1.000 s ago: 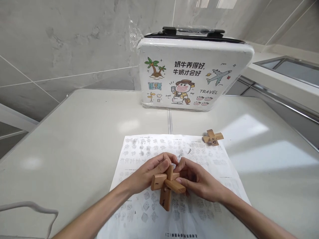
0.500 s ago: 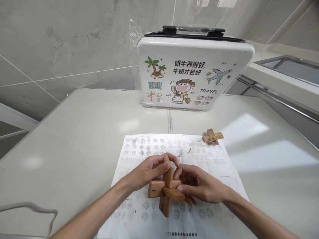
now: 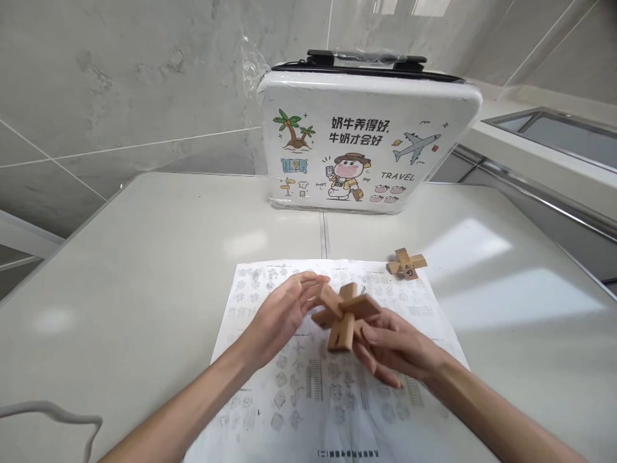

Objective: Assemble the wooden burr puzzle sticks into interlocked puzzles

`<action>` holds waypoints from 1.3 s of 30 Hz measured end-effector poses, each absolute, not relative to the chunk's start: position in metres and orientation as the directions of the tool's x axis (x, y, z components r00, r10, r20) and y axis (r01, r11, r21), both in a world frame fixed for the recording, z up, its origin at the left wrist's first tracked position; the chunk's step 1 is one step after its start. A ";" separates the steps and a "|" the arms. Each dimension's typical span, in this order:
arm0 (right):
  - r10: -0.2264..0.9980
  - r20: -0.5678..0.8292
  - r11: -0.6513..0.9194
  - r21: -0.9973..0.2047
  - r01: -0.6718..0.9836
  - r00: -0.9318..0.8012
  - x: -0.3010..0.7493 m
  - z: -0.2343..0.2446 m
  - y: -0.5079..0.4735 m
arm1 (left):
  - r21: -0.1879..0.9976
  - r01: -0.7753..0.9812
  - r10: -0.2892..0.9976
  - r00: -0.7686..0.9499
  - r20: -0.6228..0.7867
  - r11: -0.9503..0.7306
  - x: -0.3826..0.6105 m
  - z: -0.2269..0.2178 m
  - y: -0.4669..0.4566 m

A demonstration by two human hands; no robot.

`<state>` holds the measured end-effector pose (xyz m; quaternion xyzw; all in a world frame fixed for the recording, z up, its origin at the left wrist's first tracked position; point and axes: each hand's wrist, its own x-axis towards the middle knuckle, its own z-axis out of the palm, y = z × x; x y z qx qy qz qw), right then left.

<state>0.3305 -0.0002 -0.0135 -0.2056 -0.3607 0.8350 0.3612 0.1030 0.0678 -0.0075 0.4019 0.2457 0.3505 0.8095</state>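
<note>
A wooden burr puzzle [image 3: 343, 316], made of crossed sticks with dark marks on some of them, is held tilted above the printed sheet. My right hand [image 3: 402, 344] grips it from the right, thumb pressed on one of its arms and the lower fingers stretched underneath. On the other side, my left hand [image 3: 284, 315] has its fingers extended by the puzzle's upper left arm; whether the fingertips touch the wood I cannot tell. A smaller wooden burr puzzle [image 3: 407, 264] with a black mark rests at the sheet's far right corner.
Beneath my hands lies a paper sheet [image 3: 289, 440] printed with rows of small diagrams, upside down to me. A white plastic-wrapped case [image 3: 308, 96] with cartoon pictures stands at the back of the pale table [image 3: 159, 257]. A grey cable [image 3: 58, 411] lies at the left.
The wooden puzzle has been turned and lifted away from me, slightly rightward, in my right hand. My left hand has loosened from its top arm, fingers now straighter.
</note>
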 end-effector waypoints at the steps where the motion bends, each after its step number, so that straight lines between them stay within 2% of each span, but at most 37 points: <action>1: 0.799 -0.099 -0.456 -0.743 -0.490 -0.594 0.332 -0.013 0.001 | 0.807 -0.404 0.785 0.609 -0.113 0.430 0.103 -0.008 0.069; 4: 0.909 -0.174 -0.373 -0.744 -0.555 -0.377 0.336 -0.010 0.005 | 0.778 -0.442 0.808 0.573 -0.137 0.446 0.101 -0.010 0.070; 8: 0.951 -0.273 -0.304 -0.740 -0.599 -0.146 0.340 -0.006 0.010 | 0.772 -0.440 0.804 0.575 -0.150 0.459 0.099 -0.011 0.071; 14: 0.950 -0.311 -0.241 -0.671 -0.701 -0.030 0.345 -0.010 0.017 | 0.756 -0.459 0.806 0.572 -0.151 0.467 0.100 -0.010 0.072; 24: 0.943 -0.332 -0.225 -0.591 -0.774 -0.021 0.350 -0.020 0.020 | 0.730 -0.461 0.805 0.558 -0.203 0.504 0.099 -0.007 0.073; 34: 0.930 -0.358 -0.225 -0.385 -0.895 -0.080 0.356 -0.016 0.024 | 0.747 -0.435 0.790 0.583 -0.192 0.503 0.100 -0.004 0.073; 39: 0.930 -0.359 -0.218 -0.360 -0.907 -0.081 0.359 -0.018 0.027 | 0.757 -0.420 0.784 0.590 -0.190 0.500 0.099 -0.006 0.073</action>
